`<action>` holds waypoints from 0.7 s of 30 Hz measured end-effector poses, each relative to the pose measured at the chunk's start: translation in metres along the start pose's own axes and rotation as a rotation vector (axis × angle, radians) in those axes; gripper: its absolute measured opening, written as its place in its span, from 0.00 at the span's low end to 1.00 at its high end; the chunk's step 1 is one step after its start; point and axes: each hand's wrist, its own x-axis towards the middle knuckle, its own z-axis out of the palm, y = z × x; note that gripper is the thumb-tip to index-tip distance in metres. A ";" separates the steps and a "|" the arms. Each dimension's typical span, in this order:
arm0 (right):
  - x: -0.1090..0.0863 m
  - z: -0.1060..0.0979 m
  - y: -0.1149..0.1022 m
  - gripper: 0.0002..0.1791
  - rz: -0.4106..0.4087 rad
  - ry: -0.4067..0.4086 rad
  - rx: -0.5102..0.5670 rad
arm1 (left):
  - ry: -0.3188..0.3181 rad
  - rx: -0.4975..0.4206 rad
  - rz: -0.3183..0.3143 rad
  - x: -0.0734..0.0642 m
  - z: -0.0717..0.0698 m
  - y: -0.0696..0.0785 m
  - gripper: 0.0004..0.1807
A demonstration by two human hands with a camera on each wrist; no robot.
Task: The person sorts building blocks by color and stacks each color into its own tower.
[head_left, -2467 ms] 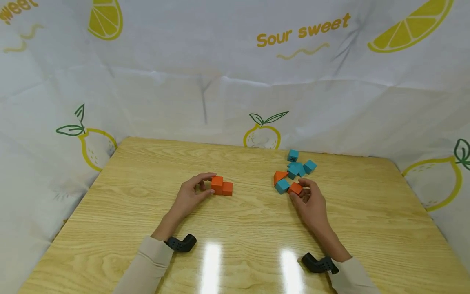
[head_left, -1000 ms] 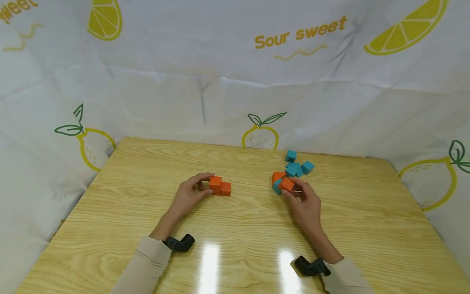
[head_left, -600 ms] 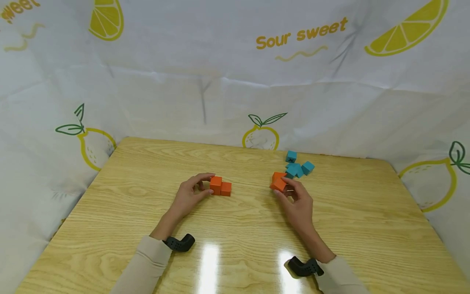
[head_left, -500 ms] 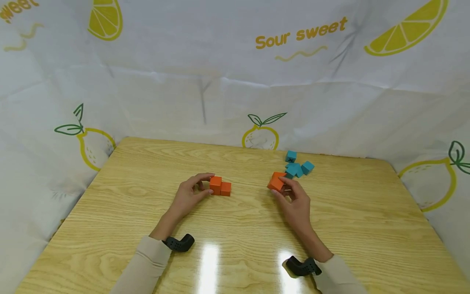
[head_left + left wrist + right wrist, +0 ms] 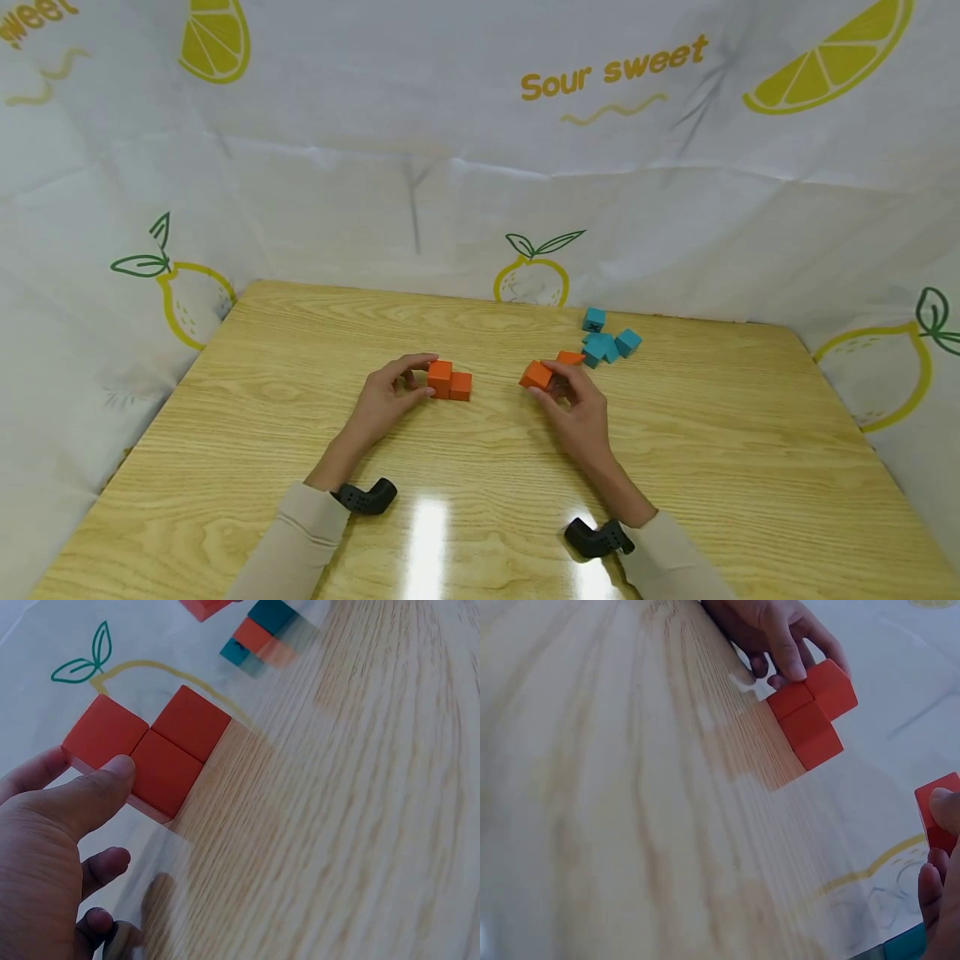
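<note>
In the head view, my left hand [image 5: 386,400] pinches an orange cube [image 5: 440,372] between thumb and fingers. It sits on top of a second orange cube [image 5: 169,776], and a third orange cube [image 5: 461,386] stands against the right side of that lower one. The left wrist view shows the thumb lying near the seam of the stacked pair. My right hand [image 5: 581,417] holds another orange cube [image 5: 536,375] by its thumb and fingertips, tilted and raised off the table, to the right of the group. In the right wrist view this held cube [image 5: 934,810] is partly cut off.
Behind the right hand lies an orange triangular block [image 5: 571,358], partly hidden. Several blue blocks [image 5: 600,346] cluster beyond it, and a blue cube with a dark mark [image 5: 594,319] is near the back edge. A lemon-print cloth [image 5: 337,208] hangs behind the wooden table [image 5: 487,475].
The right hand has lifted its orange cube from beside the blue cluster and carried it left, past the triangular block. My left hand has stayed on the stack.
</note>
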 end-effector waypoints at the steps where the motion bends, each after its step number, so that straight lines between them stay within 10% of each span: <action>1: 0.001 0.002 0.000 0.22 0.002 -0.003 0.000 | 0.001 0.000 0.001 0.000 0.000 0.000 0.24; 21: 0.008 0.040 -0.003 0.22 -0.002 -0.108 0.071 | -0.001 0.003 0.002 0.000 0.000 -0.001 0.24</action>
